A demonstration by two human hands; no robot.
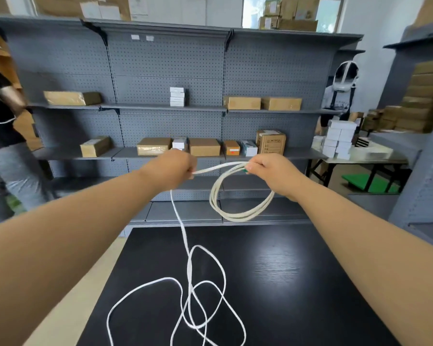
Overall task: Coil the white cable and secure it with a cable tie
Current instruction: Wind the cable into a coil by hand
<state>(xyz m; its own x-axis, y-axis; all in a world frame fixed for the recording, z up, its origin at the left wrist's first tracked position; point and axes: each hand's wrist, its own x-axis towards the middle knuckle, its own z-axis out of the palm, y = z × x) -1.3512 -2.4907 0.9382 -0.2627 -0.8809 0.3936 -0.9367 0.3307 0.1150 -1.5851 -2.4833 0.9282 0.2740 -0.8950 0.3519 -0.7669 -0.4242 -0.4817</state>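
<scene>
Both hands curl away from the camera, so only their backs and knuckles show and the fingertips are mostly hidden. The left hand (171, 168) pinches a short straight run of the white cable (235, 217). The right hand (270, 173) grips the top of a coil of several turns, which hangs below it clear of the desk. A small green bit (246, 170) shows at the right fingertips; whether it is a tie or a plug cannot be told. From under the left hand the cable drops to the black desk (310, 283). There the rest lies in loose, crossing loops that run off the bottom edge of the view. Behind the desk, grey pegboard shelving (165, 61) carries shut cardboard boxes (204, 146), their contents hidden. A stack of small white boxes (339, 139) stands on a table at the right. A person (0, 116) at the left is cut off by the edge of the view.
</scene>
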